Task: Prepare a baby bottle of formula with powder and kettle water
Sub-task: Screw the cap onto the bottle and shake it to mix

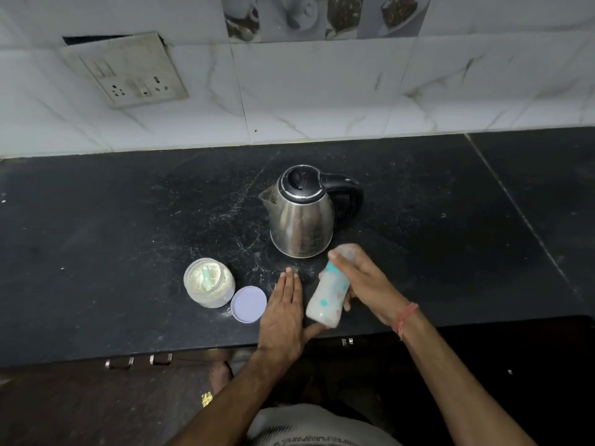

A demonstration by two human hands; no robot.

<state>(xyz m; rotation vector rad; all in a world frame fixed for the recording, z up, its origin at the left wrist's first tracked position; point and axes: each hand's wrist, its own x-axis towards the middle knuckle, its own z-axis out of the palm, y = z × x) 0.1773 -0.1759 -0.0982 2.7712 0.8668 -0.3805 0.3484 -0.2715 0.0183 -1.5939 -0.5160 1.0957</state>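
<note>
The right hand point(360, 281) grips the bottle point(328, 294), fingers curled round its upper half; the bottle is tilted, its cap end toward 12 o'clock and its base toward 6, and it looks blurred, so whether it touches the desk point(128, 220) I cannot tell. It holds a milky white fill. A red thread point(406, 318) circles the right wrist. The left hand point(283, 313) lies flat with its fingers straight and together, pointing to 12 o'clock, palm down on the desk just at 9 o'clock of the bottle; its thumb reaches toward the bottle's base. At 9 o'clock of the left hand lies a lilac lid point(248, 304), and touching it, at its 10 o'clock, stands the open jar point(209, 283) of pale powder with a green scoop point(206, 276) inside. At 12 o'clock of the hands stands the steel kettle point(302, 214), lid closed, spout to 9 o'clock, black handle to 3. On the tiled wall at 10 o'clock hangs a socket plate point(128, 70).
</note>
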